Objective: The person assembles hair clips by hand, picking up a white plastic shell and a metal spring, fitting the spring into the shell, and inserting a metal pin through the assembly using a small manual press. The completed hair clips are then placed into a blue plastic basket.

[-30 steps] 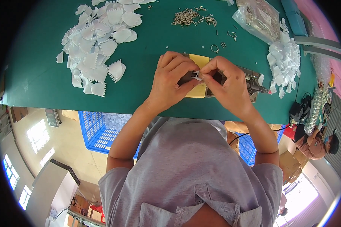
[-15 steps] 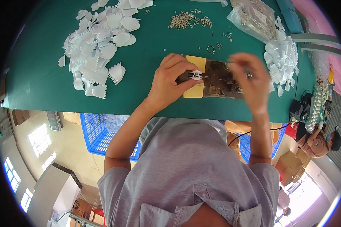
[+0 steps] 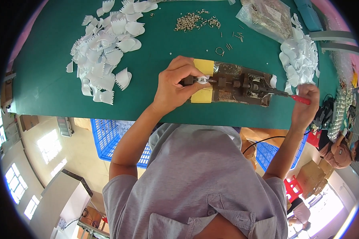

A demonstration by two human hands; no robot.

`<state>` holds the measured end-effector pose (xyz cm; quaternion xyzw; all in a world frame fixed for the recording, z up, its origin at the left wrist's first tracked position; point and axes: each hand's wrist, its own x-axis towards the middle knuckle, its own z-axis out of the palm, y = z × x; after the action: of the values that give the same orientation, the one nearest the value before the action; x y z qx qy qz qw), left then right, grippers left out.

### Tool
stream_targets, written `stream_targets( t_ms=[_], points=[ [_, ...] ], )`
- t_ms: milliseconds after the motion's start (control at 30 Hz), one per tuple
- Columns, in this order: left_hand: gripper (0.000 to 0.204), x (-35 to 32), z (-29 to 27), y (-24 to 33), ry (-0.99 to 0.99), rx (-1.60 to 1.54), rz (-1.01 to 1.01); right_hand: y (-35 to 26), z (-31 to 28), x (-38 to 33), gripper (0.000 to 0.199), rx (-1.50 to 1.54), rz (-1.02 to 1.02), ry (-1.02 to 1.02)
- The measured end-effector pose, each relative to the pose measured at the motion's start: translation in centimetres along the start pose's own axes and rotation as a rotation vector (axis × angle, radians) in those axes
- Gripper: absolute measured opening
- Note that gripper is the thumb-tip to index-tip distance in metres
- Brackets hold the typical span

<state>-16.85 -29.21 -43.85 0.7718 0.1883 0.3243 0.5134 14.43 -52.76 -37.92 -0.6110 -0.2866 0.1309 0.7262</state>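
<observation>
My left hand (image 3: 173, 85) pinches a small white plastic part (image 3: 204, 79) between thumb and fingers. The part sits at the left end of a dark metal clamp fixture (image 3: 235, 93), against its thin rod. Part of it is hidden by my fingertips. Under that end lies a yellow sheet (image 3: 203, 95). My right hand (image 3: 308, 104) is closed on the red clamp handle (image 3: 300, 99), which sticks out to the right of the fixture. A loose white piece (image 3: 273, 81) lies beside the fixture's right end.
White toothed plastic pieces (image 3: 103, 55) are heaped at left, with another white heap (image 3: 299, 59) at right. Beyond the fixture lie small metal clips (image 3: 189, 22), pins (image 3: 238, 36), a ring (image 3: 219, 51) and a clear bag (image 3: 267, 18). A blue basket (image 3: 103, 139) stands below the table edge.
My right hand has moved right, from above the fixture to the red handle, uncovering the clamp. My left hand still pinches the white part, which has turned slightly.
</observation>
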Motion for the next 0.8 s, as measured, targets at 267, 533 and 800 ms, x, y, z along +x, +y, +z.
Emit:
stream_targets(
  t_ms=[267,533,800],
  points=[
    [0.029,-0.4,-0.1,0.3,0.051,0.028,-0.005,-2.2,7.5,-0.8,0.042,0.02,0.045,-0.269],
    [0.029,-1.0,-4.7,4.4,0.179,-0.289,0.168,2.1,-0.7,-1.8,0.024,0.646,0.345,-0.049],
    [0.036,-11.9,-16.7,9.3,0.131,0.709,-0.527,4.1,-0.6,-1.1,0.026,-0.171,0.164,0.284]
  ],
)
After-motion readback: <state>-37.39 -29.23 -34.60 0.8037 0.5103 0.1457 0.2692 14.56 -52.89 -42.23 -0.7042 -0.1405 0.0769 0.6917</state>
